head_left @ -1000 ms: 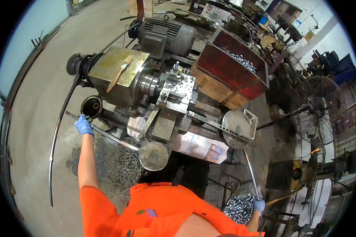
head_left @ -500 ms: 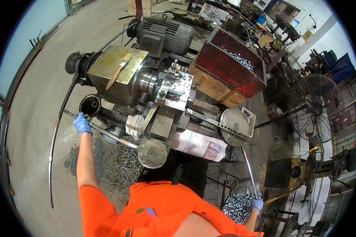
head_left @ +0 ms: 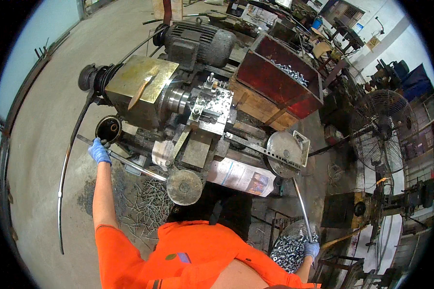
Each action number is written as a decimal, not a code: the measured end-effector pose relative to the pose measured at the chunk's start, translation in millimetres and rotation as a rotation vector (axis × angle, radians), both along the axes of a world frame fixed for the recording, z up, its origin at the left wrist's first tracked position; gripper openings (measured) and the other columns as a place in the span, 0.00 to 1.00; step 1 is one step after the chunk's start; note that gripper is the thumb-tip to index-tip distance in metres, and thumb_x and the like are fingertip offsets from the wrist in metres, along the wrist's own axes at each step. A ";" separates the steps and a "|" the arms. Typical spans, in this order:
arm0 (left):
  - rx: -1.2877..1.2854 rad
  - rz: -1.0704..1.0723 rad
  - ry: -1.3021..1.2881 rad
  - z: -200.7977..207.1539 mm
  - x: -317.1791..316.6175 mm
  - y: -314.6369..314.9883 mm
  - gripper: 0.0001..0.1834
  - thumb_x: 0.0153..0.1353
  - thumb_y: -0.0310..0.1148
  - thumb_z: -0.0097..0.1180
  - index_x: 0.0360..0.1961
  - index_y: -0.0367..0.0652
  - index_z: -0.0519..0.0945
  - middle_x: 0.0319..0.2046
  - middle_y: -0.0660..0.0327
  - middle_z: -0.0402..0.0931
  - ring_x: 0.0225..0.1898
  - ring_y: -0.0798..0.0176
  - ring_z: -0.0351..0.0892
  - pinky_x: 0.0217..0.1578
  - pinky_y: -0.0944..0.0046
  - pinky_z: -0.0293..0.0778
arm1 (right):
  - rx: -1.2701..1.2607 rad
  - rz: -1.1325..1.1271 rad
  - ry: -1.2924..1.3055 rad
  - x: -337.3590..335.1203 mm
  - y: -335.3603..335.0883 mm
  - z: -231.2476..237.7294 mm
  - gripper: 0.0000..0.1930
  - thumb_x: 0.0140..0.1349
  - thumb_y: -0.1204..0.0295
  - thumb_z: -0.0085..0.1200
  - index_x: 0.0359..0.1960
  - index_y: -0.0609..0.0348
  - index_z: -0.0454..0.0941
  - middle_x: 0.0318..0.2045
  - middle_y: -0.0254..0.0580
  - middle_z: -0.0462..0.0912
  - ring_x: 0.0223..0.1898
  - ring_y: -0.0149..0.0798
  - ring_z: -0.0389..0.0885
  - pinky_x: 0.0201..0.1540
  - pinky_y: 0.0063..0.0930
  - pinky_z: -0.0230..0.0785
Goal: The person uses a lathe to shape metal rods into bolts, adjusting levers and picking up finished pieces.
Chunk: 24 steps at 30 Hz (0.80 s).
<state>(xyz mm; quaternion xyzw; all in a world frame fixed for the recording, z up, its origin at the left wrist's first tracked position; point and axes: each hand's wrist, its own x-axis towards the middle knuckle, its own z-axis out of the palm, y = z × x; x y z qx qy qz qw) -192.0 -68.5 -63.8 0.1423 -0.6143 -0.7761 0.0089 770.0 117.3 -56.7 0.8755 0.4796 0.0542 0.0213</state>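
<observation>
My left hand [head_left: 100, 151], in a blue glove, is closed round a metal lever rod [head_left: 137, 167]. That rod runs to a round grey disc [head_left: 184, 187] at the front of a lathe-like machine [head_left: 212, 111]. At the right, my gloved right hand [head_left: 312, 249] wraps round the lower end of a shiny lever [head_left: 301, 204]. This lever slants down from a larger round plate [head_left: 283, 147] joined to a perforated flat bar [head_left: 253, 146]. A black round pot [head_left: 101, 129] sits just beyond my left hand. Beside my right hand is a basket of metal parts [head_left: 288, 253].
A wooden-handled brush [head_left: 141, 91] lies on the machine's brass-coloured cover [head_left: 123, 79]. Behind stand a motor [head_left: 197, 43] and a red bin [head_left: 275, 79] holding metal parts. Metal shavings [head_left: 147, 204] litter the floor. A large caged fan [head_left: 383, 130] stands at right.
The whole view has shifted very slightly. Both hands keep their grip on the levers, with no clear movement of either.
</observation>
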 end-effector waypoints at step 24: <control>0.042 -0.002 0.016 -4.3 -3.5 -4.6 0.08 0.57 0.28 0.51 0.33 0.32 0.72 0.18 0.51 0.76 0.12 0.61 0.73 0.13 0.65 0.73 | -0.045 0.025 0.014 -26.7 -11.4 15.2 0.19 0.37 0.60 0.63 0.28 0.62 0.81 0.30 0.59 0.80 0.34 0.54 0.80 0.39 0.42 0.71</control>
